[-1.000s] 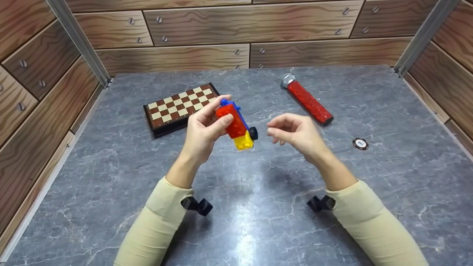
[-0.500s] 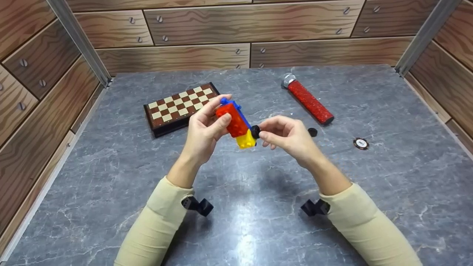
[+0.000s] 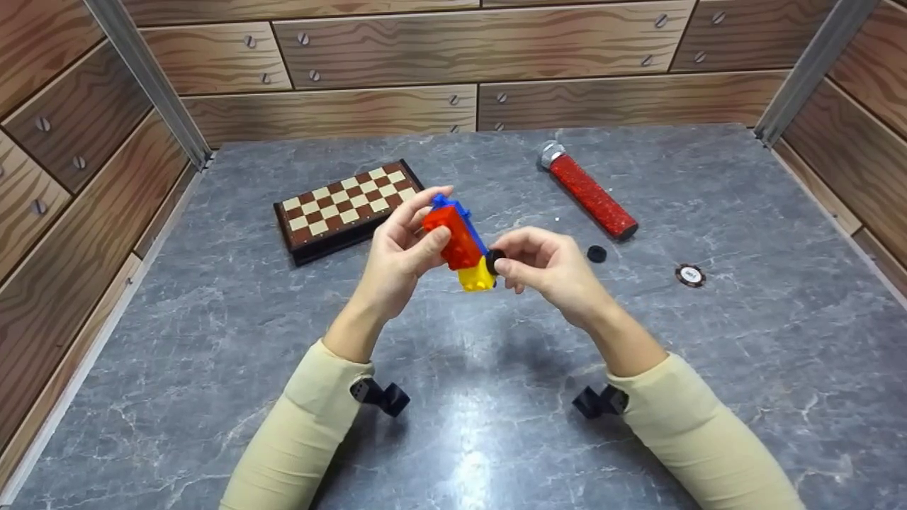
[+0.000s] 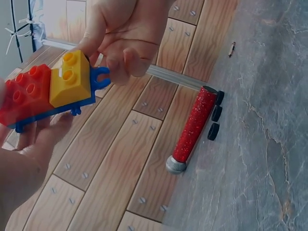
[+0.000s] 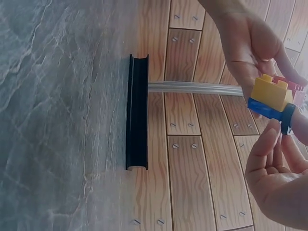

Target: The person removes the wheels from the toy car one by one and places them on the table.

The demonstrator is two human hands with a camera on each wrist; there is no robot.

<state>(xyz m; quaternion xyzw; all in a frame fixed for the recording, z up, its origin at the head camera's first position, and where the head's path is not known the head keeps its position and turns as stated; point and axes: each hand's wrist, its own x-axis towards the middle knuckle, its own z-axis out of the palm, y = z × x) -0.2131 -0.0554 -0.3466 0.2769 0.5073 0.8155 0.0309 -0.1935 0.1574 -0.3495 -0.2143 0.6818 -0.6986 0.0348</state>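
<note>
My left hand grips a toy brick vehicle above the table: a red and a yellow brick on a blue base. In the left wrist view the toy vehicle shows its studs. My right hand pinches a small black wheel at the vehicle's yellow end. The right wrist view shows that wheel against the blue base, between thumb and fingers. Whether the wheel is fixed on its axle is hidden.
A closed chessboard box lies behind my left hand. A red glitter tube lies at the back right, with a loose black wheel near its front end and a poker chip further right. Wooden walls enclose the grey table.
My right hand moved left to the toy and now pinches the black wheel at its yellow end. That move uncovered a loose wheel on the table. The left hand sank slightly.
</note>
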